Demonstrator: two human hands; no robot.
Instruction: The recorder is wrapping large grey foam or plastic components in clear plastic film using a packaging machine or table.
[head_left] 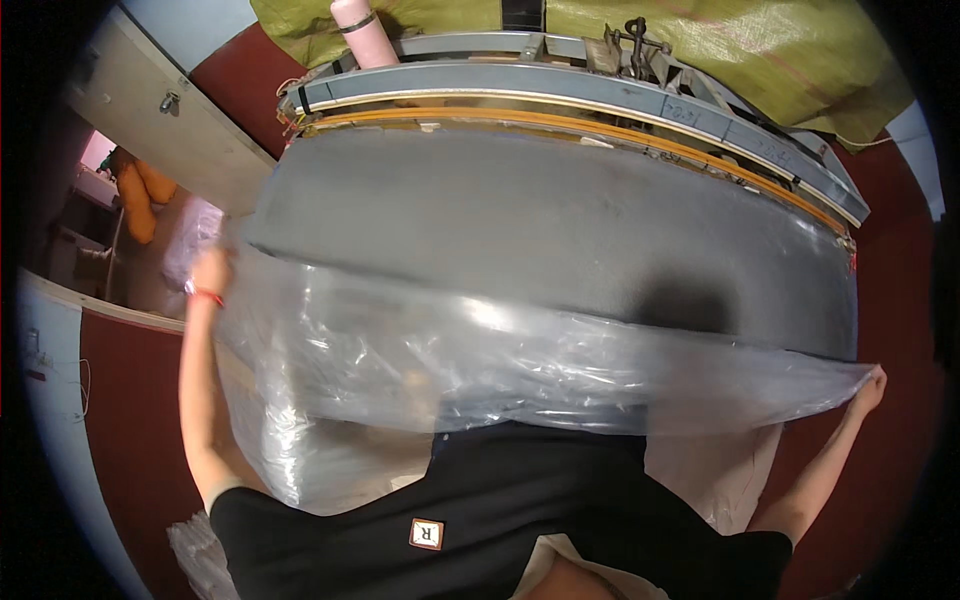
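Film [590,365], clear and wrinkled, covers the near part of the grey desk [470,210], leaving the far part bare. Right hand [873,387] is just past the desk's right edge, fingers closed on the film's right end. Left hand [210,270], red band [206,297] at its wrist, is at the film's left end; blur prevents telling whether its fingers grip. Metal frame [560,85] spans the desk's far side, pink bottle [364,35] near its left part.
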